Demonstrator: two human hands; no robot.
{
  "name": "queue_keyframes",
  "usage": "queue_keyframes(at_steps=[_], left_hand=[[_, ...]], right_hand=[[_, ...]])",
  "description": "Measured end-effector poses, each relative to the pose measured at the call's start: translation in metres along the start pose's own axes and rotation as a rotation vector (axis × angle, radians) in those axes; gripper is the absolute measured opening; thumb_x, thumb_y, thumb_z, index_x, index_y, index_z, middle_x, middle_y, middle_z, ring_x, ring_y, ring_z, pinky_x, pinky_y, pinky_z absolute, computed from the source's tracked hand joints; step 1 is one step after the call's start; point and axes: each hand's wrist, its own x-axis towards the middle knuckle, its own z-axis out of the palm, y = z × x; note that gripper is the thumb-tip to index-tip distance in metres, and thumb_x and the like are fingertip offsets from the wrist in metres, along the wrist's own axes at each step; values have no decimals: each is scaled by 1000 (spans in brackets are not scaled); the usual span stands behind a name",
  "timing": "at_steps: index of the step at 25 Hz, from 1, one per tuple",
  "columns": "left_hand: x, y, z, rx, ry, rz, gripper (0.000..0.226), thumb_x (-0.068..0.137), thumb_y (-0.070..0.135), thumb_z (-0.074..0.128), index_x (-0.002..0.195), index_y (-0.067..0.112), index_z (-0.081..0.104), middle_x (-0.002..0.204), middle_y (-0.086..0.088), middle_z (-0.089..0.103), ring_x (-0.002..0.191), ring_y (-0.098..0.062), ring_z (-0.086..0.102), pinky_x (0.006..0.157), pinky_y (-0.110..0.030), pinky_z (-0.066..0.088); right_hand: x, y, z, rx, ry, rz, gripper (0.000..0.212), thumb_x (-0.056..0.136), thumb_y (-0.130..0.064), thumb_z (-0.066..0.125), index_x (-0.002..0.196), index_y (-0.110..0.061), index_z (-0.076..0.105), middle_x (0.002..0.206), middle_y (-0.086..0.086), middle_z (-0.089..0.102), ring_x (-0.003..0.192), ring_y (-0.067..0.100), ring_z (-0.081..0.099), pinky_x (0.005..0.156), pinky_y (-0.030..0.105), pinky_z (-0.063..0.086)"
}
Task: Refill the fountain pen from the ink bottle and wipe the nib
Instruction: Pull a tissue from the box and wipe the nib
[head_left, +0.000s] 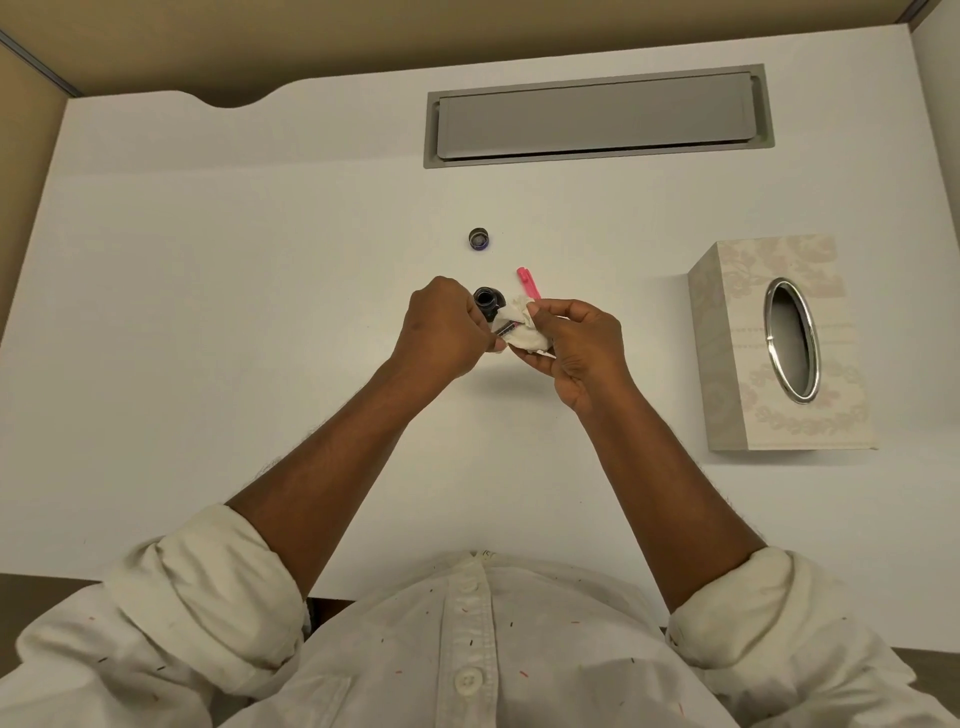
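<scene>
Nearest, a white buttoned shirt (467, 649) with both sleeves rolled to the elbow, bare forearms stretched out over a white desk (208, 260). On the left, left hand (441, 332) raised above the middle of the desk, fingers curled together and pinched on the near end of the fountain pen (505, 328). Only a short dark and silvery stretch of pen visible, slanted between the two hands, its far end buried in a crumpled white tissue (524, 332); nib hidden. Just beyond the left knuckles, ink bottle (488, 302) standing open on the desk, dark mouth upward, partly covered by the hand. Farther away and apart from the bottle, a small dark round bottle cap (479, 240) lying alone. Just right of the bottle, a pink pen part (529, 283) flat on the desk, near end hidden behind the tissue. Then right hand (582, 348), fingers curled round the tissue, thumb and forefinger clamped on its upper edge. At the far side, a long grey recessed hatch (597, 117). Well to the right, a patterned tissue box (753, 415) with an oval metal-rimmed opening.
</scene>
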Motion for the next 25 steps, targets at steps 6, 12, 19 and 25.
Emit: queue_keyframes(at_steps=[6,12,19,25], left_hand=[[-2,-3,1,-90,15,5,22,65,20,83,58,10,65,53,3,55,48,-5,47,47,-19,33],[-4,-3,1,-132,31,-3,18,64,18,83,63,6,69,61,-6,62,48,-7,45,46,-19,31],[-3,-3,4,-133,25,5,18,64,19,84,66,6,71,56,1,60,47,-5,46,38,-10,33],[-4,-1,3,-120,25,4,18,64,20,83,63,8,70,54,1,58,47,-6,46,45,-16,32]], right_hand=[[4,-4,-7,77,22,23,6,86,-3,66,81,-5,64,93,15,68,77,27,69,70,40,61],[10,-3,-12,239,-1,167,4,89,1,60,86,-1,61,91,15,65,83,32,65,72,45,59],[12,-4,-18,379,-71,315,7,91,-8,60,93,-2,59,103,18,64,87,33,64,68,54,57],[13,-2,-19,381,-100,363,21,94,-13,57,112,-3,57,106,20,67,106,36,63,66,59,55]])
